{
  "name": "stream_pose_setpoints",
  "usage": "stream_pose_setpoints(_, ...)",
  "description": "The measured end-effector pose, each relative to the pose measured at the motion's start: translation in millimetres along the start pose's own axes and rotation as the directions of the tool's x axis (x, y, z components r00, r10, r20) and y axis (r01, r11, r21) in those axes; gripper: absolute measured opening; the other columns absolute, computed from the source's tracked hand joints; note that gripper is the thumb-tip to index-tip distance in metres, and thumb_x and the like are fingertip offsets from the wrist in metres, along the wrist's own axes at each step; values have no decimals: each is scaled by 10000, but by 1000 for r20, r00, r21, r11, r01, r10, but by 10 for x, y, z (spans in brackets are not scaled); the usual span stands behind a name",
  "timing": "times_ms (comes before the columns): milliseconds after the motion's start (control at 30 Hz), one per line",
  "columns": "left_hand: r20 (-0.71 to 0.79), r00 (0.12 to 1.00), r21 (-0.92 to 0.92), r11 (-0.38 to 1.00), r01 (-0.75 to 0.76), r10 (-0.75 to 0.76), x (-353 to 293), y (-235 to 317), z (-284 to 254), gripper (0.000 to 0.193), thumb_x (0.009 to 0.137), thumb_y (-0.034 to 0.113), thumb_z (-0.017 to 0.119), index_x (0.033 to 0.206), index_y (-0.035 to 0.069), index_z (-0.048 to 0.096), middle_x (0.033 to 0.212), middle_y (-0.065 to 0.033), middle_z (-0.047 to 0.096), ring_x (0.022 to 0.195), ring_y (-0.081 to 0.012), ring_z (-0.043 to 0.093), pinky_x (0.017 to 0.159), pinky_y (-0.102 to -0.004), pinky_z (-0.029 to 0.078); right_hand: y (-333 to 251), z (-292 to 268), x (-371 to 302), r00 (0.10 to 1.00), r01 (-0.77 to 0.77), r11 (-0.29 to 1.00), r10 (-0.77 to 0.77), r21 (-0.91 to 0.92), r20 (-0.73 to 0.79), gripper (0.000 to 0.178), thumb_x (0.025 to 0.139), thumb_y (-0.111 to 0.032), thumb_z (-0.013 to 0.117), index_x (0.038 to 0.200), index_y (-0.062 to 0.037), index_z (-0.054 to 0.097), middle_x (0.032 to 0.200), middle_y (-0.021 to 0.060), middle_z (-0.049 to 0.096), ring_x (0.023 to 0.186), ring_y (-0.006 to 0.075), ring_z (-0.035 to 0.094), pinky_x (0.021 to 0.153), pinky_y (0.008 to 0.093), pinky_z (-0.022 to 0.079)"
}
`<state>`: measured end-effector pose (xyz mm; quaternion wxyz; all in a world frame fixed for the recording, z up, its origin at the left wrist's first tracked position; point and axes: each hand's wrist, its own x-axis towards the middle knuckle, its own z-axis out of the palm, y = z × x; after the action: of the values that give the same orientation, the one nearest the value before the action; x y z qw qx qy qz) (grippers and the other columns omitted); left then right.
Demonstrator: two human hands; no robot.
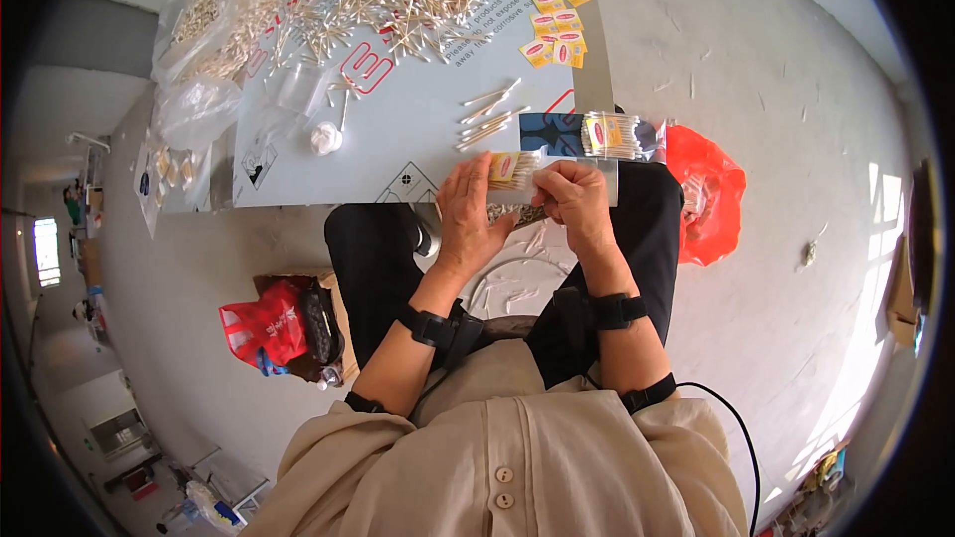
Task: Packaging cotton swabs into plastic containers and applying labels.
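At the table's near edge lies a clear packet of cotton swabs (509, 170) with a yellow card inside. My left hand (468, 214) rests against its left side, fingers together and bent around it. My right hand (577, 201) pinches at the packet's right end, where the film is partly hidden by the fingers. Just beyond, several loose cotton swabs (487, 127) lie on the table. To the right, another bundle of cotton swabs (625, 135) with a yellow card sits on a dark blue patterned strip (549, 133).
A large heap of cotton swabs (408, 0) covers the far part of the grey table (398, 129). Yellow cards (553, 25) are spread at the far right. Left stand plastic bags (209, 30) and a small white round object (325, 138). Red bags (708, 194) hang low at right.
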<state>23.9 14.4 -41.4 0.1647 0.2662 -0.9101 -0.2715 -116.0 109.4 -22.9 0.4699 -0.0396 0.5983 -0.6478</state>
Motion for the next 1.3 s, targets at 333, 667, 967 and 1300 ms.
stream_pose_setpoints(333, 22, 975, -608, 772, 187, -219, 58, 122, -182, 597, 713, -70, 581, 1303, 11, 544, 1279, -155, 597, 1248, -278, 516, 1045, -399, 392, 126, 366, -249, 928, 373, 917, -367, -145, 64, 176, 910, -98, 617, 775, 16, 622, 617, 8, 584, 587, 62, 509, 553, 229, 414)
stream_pose_setpoints(667, 79, 932, -720, 626, 299, -354, 256, 152, -261, 341, 876, 217, 710, 1109, -26, 658, 914, -93, 695, 718, -88, 601, 603, -232, 487, 260, 432, -183, 947, 315, 948, -309, -55, 93, 182, 934, -108, 605, 801, 13, 631, 661, 7, 611, 606, 52, 508, 560, 216, 419)
stream_pose_setpoints(967, -55, 956, -701, 693, 169, -288, 349, 38, -181, 222, 897, 163, 672, 981, -41, 696, 776, -84, 697, 676, -75, 583, 596, -228, 474, 50, 291, -8, 801, 579, 771, -599, -266, 7, 340, 788, 63, 639, 1115, -29, 642, 873, 23, 602, 707, 70, 542, 611, 208, 452)
stream_pose_setpoints(1300, 33, 957, -671, 703, 235, -288, 357, -26, -252, 200, 838, 106, 655, 968, -44, 673, 820, -102, 691, 759, -142, 653, 652, -272, 498, -54, 266, 170, 860, 490, 839, -420, -236, 292, 206, 817, 21, 665, 1011, -38, 703, 828, 17, 585, 691, 69, 542, 606, 221, 432)
